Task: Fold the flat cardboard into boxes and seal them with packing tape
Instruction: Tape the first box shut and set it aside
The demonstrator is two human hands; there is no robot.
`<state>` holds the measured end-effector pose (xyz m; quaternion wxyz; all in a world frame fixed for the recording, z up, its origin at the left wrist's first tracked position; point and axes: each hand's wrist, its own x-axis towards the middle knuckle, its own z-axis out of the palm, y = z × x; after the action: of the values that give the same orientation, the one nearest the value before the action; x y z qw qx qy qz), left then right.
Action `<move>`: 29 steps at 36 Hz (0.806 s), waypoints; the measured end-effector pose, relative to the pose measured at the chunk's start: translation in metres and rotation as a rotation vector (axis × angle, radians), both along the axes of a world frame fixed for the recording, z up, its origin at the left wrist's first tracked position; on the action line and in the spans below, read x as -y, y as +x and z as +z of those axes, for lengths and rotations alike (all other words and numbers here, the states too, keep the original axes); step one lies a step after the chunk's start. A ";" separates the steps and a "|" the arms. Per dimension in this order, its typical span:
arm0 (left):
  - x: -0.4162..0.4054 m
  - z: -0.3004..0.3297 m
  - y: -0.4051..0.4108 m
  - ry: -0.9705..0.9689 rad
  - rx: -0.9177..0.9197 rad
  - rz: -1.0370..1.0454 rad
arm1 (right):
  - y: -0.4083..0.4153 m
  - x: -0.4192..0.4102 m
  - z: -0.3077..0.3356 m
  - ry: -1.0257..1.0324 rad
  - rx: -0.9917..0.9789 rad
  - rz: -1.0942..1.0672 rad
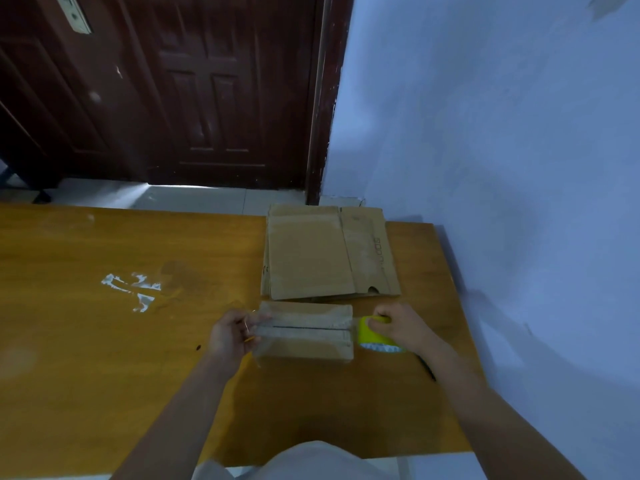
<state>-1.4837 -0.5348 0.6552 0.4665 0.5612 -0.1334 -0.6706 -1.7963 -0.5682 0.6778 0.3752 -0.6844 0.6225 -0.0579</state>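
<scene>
Meanwhile, left hand (230, 336) pinches tape on one box (306, 332); right hand (398, 323) grips one tape roll (375, 336).

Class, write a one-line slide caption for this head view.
Left hand steadies a small box while the right hand pulls the tape roll across its seam, flat cardboard behind.

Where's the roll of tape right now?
The tape roll is in the right hand, at the right end of the small box, on the wooden table.
</scene>
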 end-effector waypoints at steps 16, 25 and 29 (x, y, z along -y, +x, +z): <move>0.004 0.023 0.012 -0.134 0.416 -0.161 | 0.014 -0.002 -0.007 -0.063 -0.342 0.102; 0.014 0.038 0.015 -0.168 0.523 -0.214 | 0.020 -0.001 -0.007 -0.061 -0.414 0.127; 0.012 0.028 0.017 -0.106 0.506 -0.186 | 0.018 -0.003 -0.009 -0.086 -0.412 0.147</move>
<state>-1.4666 -0.5470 0.6830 0.3833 0.6712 -0.3315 -0.5410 -1.7779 -0.5652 0.6689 0.2137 -0.7406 0.6314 0.0843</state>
